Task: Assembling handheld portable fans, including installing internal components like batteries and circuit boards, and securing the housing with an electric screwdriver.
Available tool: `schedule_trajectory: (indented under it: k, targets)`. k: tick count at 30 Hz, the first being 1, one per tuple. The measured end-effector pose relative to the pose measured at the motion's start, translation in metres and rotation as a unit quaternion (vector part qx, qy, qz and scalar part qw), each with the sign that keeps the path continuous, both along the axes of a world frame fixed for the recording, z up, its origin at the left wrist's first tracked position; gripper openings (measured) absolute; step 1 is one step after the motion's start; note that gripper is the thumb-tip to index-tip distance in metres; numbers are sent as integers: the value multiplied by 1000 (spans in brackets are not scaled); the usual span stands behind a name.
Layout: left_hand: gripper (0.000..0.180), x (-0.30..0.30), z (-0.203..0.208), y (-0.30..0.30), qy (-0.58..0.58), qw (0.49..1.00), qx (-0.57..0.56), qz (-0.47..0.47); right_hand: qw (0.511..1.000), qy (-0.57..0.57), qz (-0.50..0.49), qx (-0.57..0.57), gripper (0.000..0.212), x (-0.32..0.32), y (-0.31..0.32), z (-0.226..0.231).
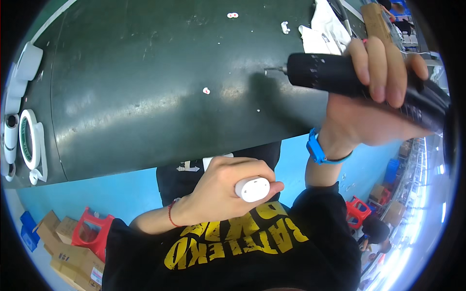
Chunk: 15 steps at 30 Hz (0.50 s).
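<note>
1. The left hand's (228,186) grip encloses a white oval-ended piece (255,189) beside the table's (145,72) near edge, end upward, perhaps keeping that face reachable.
2. The right hand's (369,116) grip wraps a black power screwdriver (320,72), bit pointing left, likely for steadiness.
3. Red-and-white bits (206,90), a crumpled white sheet (332,24) and a tape roll (23,140) lie around; nothing seems to block either hand.

Smooth dark-green tabletop (145,72) gives a wide passage centre and left, past small red-and-white bits (206,90). Right side blocked: right hand (376,111) with black cylindrical power screwdriver (323,72), crumpled white sheet (330,22) beyond. White-and-green ring-shaped roll (36,140) crowds left edge; left hand (227,183), gripping white oval-ended piece (255,189), obstructs the front.
</note>
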<state>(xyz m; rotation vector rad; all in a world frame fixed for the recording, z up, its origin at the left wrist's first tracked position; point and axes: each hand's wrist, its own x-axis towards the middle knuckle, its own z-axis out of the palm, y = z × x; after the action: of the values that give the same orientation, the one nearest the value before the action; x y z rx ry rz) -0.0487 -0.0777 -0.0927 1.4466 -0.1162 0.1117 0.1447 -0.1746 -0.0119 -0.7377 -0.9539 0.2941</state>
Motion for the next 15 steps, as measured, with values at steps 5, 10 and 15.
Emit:
schedule_trajectory:
  k: [5, 10, 15]
  targets:
    - [27, -8, 13, -2, 39, 984, -131, 117, 989, 89, 31, 112, 63, -20, -25, 16]
    - [26, -2, 34, 0, 77, 968, -231, 67, 975, 93, 81, 184, 37, -44, -40, 21]
    - [23, -4, 19, -7, 16, 981, -189, 49, 931, -18, 255, 262, 15, -32, -52, 9]
